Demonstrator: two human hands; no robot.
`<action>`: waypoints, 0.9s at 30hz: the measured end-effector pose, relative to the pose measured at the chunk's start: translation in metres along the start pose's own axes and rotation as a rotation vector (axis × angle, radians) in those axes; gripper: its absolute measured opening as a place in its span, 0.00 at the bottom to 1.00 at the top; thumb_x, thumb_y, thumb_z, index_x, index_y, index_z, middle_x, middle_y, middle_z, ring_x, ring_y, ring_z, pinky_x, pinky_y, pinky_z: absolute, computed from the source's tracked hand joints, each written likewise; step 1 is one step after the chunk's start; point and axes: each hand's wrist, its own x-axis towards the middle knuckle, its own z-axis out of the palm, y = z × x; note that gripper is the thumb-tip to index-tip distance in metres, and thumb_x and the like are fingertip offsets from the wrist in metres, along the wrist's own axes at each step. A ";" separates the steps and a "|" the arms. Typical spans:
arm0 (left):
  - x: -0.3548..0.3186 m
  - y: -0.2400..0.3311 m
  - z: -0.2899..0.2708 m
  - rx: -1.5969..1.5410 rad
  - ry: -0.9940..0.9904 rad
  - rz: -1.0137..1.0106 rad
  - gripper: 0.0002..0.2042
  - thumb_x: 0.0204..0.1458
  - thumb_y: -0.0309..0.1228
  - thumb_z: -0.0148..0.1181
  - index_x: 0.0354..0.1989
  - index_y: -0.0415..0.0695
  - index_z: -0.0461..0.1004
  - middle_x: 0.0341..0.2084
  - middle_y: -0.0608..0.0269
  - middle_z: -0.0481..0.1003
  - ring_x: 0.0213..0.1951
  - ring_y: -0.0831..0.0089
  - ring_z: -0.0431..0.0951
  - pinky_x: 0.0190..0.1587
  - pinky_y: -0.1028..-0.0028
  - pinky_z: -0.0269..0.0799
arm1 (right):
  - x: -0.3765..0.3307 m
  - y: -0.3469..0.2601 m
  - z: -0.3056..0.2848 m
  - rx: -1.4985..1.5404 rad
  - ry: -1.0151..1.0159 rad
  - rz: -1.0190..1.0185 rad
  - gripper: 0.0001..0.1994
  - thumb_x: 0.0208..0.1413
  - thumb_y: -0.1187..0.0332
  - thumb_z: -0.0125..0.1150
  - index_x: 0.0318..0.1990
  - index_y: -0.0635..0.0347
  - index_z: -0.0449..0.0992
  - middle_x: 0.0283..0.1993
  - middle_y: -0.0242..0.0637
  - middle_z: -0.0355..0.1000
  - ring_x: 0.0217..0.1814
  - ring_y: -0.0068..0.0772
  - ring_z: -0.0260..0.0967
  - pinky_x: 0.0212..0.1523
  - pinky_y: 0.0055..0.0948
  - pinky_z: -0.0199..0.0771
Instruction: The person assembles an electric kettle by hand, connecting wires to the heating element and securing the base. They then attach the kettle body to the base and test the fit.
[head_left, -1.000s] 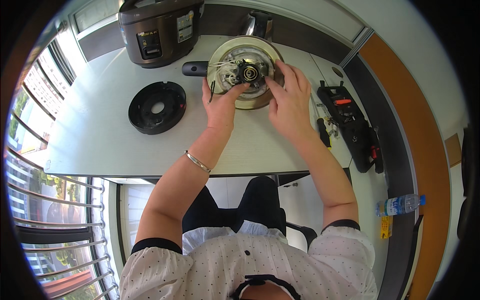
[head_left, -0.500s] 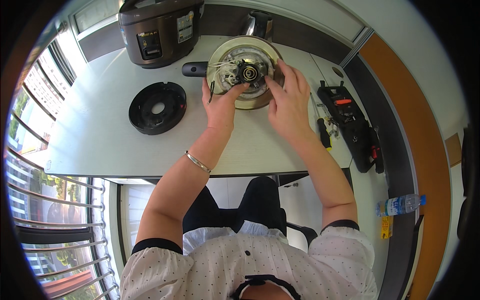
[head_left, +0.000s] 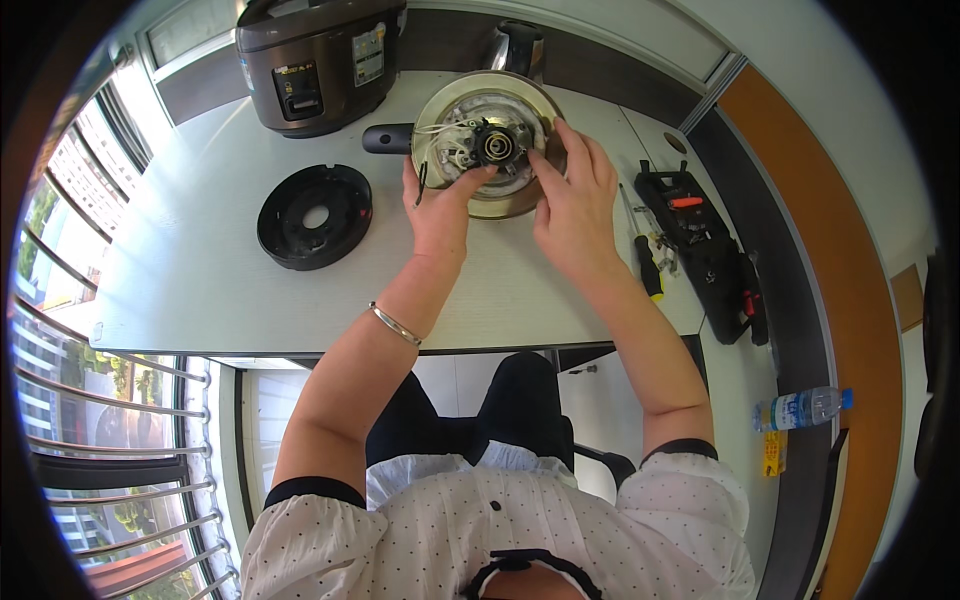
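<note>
An upturned electric kettle (head_left: 470, 105) lies on the white table (head_left: 200, 270), its round metal underside with wires and a black centre part facing up. My left hand (head_left: 440, 205) rests against the near left rim, fingers reaching into the wiring. My right hand (head_left: 572, 195) covers the right side of the underside, fingertips touching the black centre part. The kettle's black handle (head_left: 385, 137) sticks out to the left.
A black round base cover (head_left: 313, 216) lies left of the kettle. A dark rice cooker (head_left: 318, 55) stands at the back. A yellow-handled screwdriver (head_left: 648, 265) and a black tool case (head_left: 705, 245) lie to the right. A water bottle (head_left: 800, 407) sits lower right.
</note>
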 end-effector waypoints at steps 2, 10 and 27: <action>0.002 -0.003 -0.001 0.002 -0.010 0.017 0.34 0.35 0.17 0.68 0.55 0.40 0.62 0.46 0.60 0.72 0.48 0.70 0.72 0.53 0.71 0.66 | 0.000 -0.002 -0.002 0.003 -0.004 0.011 0.21 0.37 0.80 0.57 0.45 0.66 0.75 0.62 0.51 0.57 0.63 0.51 0.53 0.59 0.49 0.54; 0.000 0.000 0.000 0.003 -0.005 0.015 0.34 0.34 0.17 0.69 0.54 0.40 0.62 0.45 0.60 0.72 0.48 0.70 0.72 0.52 0.72 0.66 | 0.000 -0.001 0.000 0.006 -0.012 0.008 0.22 0.36 0.80 0.58 0.45 0.66 0.75 0.63 0.51 0.56 0.63 0.51 0.52 0.59 0.49 0.54; 0.002 -0.004 -0.001 0.005 -0.017 0.027 0.36 0.34 0.18 0.69 0.57 0.40 0.60 0.47 0.61 0.71 0.49 0.70 0.71 0.54 0.72 0.65 | -0.002 -0.002 0.000 0.017 -0.001 0.023 0.21 0.36 0.81 0.57 0.45 0.67 0.74 0.62 0.51 0.57 0.63 0.51 0.53 0.59 0.48 0.54</action>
